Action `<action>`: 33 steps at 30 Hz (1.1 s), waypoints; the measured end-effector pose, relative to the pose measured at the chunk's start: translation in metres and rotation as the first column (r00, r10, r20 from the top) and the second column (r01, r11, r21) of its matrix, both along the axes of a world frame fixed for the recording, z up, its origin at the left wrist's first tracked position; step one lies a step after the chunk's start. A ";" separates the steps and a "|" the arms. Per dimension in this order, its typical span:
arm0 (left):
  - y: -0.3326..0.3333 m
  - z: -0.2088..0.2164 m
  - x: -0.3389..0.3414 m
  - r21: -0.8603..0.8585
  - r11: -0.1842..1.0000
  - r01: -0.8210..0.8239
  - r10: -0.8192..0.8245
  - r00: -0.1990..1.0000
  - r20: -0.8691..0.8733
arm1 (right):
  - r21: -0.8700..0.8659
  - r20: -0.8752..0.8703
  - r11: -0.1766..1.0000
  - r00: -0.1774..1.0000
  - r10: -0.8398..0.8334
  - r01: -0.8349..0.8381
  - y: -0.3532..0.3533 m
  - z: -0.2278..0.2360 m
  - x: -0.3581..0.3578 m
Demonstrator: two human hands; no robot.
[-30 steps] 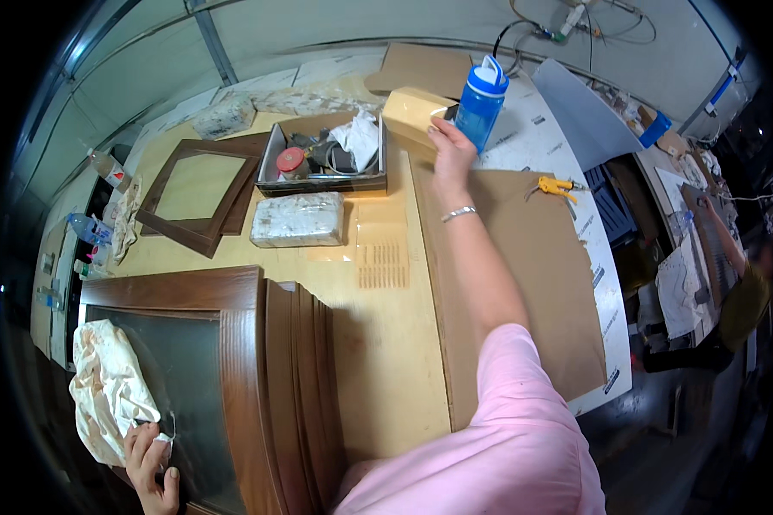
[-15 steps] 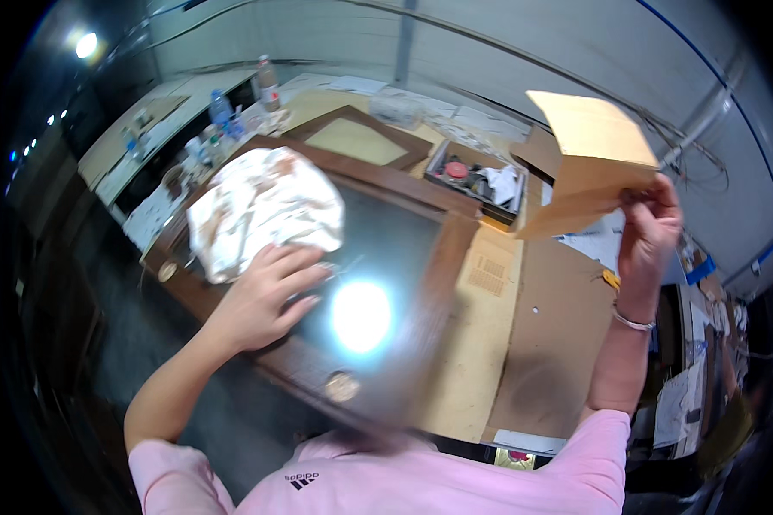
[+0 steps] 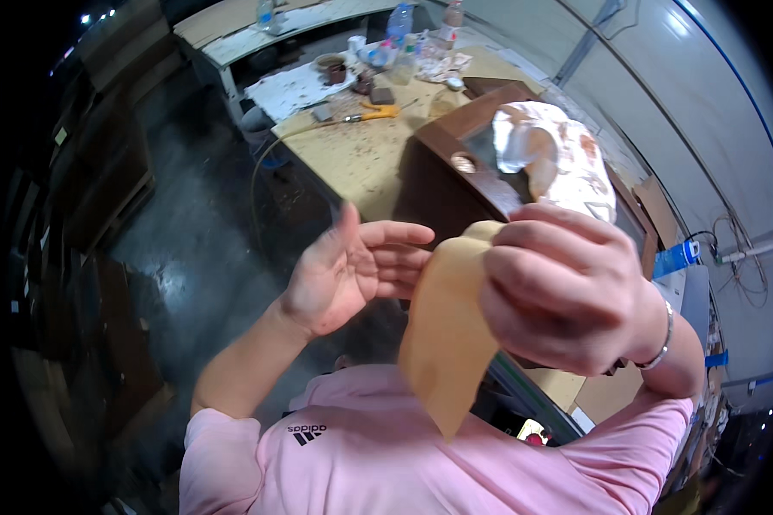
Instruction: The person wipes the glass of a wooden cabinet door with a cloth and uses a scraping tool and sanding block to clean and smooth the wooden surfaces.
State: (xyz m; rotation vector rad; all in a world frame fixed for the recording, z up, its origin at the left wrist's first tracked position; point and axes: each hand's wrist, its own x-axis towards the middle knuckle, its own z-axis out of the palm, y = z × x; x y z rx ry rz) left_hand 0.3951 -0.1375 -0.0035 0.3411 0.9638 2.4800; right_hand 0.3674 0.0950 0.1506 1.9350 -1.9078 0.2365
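Observation:
My right hand (image 3: 567,287) is closed round the upper edge of a tan sheet of sandpaper (image 3: 449,330). The sheet is curled over at the top and hangs in front of my chest. Just left of it, my left hand (image 3: 343,275) is open, palm turned toward the sheet, fingertips close to its edge; whether they touch cannot be told. Beyond my right hand lies a dark brown wooden frame door (image 3: 455,129) with a round brass-coloured fitting (image 3: 464,162). A crumpled white cloth (image 3: 567,150) with brown stains rests on the door.
On the yellowish worktable (image 3: 356,163) are an orange-handled air blow gun (image 3: 374,112), a dark block (image 3: 381,96), a cup of brown liquid (image 3: 335,73) and plastic bottles (image 3: 399,21). A hose hangs over the table's left edge. A blue bottle (image 3: 677,257) is at right.
My left hand has come off the cloth and moved beside the sheet. My right hand has brought the sheet down and inward to my chest. The view has turned left.

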 end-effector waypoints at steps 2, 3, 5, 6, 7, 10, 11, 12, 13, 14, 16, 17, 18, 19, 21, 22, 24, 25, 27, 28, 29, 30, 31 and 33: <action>-0.027 0.001 0.012 -0.161 0.983 -0.087 0.088 0.996 -0.002 | -0.008 0.012 0.998 0.998 0.057 -0.057 -0.038 -0.016 -0.006; -0.038 0.000 0.014 -0.239 0.963 -0.125 0.128 0.992 -0.006 | -0.006 0.014 0.996 0.995 0.094 -0.094 -0.055 -0.022 -0.011; -0.064 -0.006 0.014 -0.155 0.968 -0.197 0.205 0.978 0.035 | -0.036 0.025 0.981 0.981 0.192 -0.191 -0.092 -0.037 -0.025; -0.074 -0.009 0.013 -0.174 0.953 -0.248 0.258 0.965 0.042 | -0.049 0.031 0.974 0.974 0.222 -0.221 -0.105 -0.044 -0.032; -0.084 -0.010 0.010 -0.192 0.934 -0.301 0.313 0.949 0.037 | -0.049 0.033 0.966 0.966 0.257 -0.255 -0.119 -0.049 -0.037; -0.109 -0.023 -0.003 -0.203 0.926 -0.317 0.338 0.938 0.075 | -0.022 0.051 0.949 0.948 0.314 -0.313 -0.148 -0.063 -0.049; -0.117 -0.028 -0.010 -0.218 0.925 -0.313 0.336 0.939 0.076 | 0.014 0.036 0.950 0.950 0.310 -0.310 -0.154 -0.064 -0.055; -0.124 -0.031 -0.017 -0.189 0.927 -0.323 0.346 0.933 0.101 | 0.016 0.004 0.955 0.955 0.296 -0.296 -0.161 -0.065 -0.064; -0.130 -0.032 -0.025 -0.169 0.918 -0.359 0.376 0.923 0.084 | 0.016 -0.029 0.960 0.959 0.281 -0.281 -0.167 -0.067 -0.073; -0.136 -0.034 -0.034 -0.147 0.908 -0.391 0.404 0.912 0.067 | 0.023 -0.065 0.966 0.964 0.257 -0.256 -0.173 -0.064 -0.084; -0.148 -0.025 -0.054 -0.137 0.893 -0.428 0.434 0.901 0.011 | 0.067 -0.101 0.978 0.973 0.206 -0.200 -0.182 -0.062 -0.116; -0.155 -0.026 -0.065 -0.135 0.890 -0.436 0.441 0.898 0.006 | 0.098 -0.085 0.978 0.978 0.192 -0.184 -0.188 -0.060 -0.132; -0.161 -0.028 -0.076 -0.132 0.887 -0.443 0.447 0.895 0.000 | 0.089 -0.075 0.976 0.976 0.203 -0.196 -0.192 -0.058 -0.149; -0.168 -0.029 -0.085 -0.131 0.883 -0.452 0.455 0.891 -0.007 | 0.078 -0.068 0.975 0.974 0.216 -0.210 -0.197 -0.054 -0.162; -0.180 -0.026 -0.111 -0.179 0.897 -0.403 0.406 0.913 -0.021 | 0.127 -0.078 0.959 0.961 0.266 -0.255 -0.202 -0.042 -0.184; -0.182 -0.022 -0.125 -0.170 0.915 -0.366 0.375 0.927 0.022 | 0.161 -0.073 0.947 0.954 0.292 -0.278 -0.205 -0.039 -0.195; -0.183 -0.022 -0.154 -0.124 0.944 -0.306 0.317 0.944 0.088 | 0.141 -0.132 0.936 0.931 0.339 -0.321 -0.216 -0.046 -0.214; -0.187 -0.026 -0.167 -0.136 0.957 -0.254 0.270 0.957 0.108 | 0.128 -0.156 0.928 0.917 0.367 -0.349 -0.221 -0.054 -0.222; -0.196 -0.036 -0.195 -0.157 0.977 -0.146 0.169 0.975 0.146 | 0.077 -0.182 0.934 0.916 0.356 -0.348 -0.232 -0.069 -0.243; -0.200 -0.043 -0.208 -0.168 0.972 -0.166 0.187 0.975 0.123 | 0.063 -0.186 0.936 0.917 0.353 -0.347 -0.238 -0.076 -0.254; -0.203 -0.050 -0.221 -0.177 0.967 -0.184 0.203 0.974 0.098 | 0.049 -0.190 0.937 0.918 0.348 -0.345 -0.242 -0.083 -0.264; -0.206 -0.055 -0.234 -0.187 0.962 -0.201 0.217 0.973 0.073 | 0.090 -0.158 0.943 0.930 0.331 -0.321 -0.243 -0.088 -0.276; -0.210 -0.057 -0.248 -0.194 0.956 -0.220 0.232 0.972 0.038 | 0.133 -0.134 0.946 0.940 0.314 -0.297 -0.243 -0.088 -0.289; -0.215 -0.053 -0.274 -0.201 0.927 -0.316 0.327 0.945 0.023 | 0.201 -0.132 0.954 0.958 0.253 -0.224 -0.245 -0.091 -0.314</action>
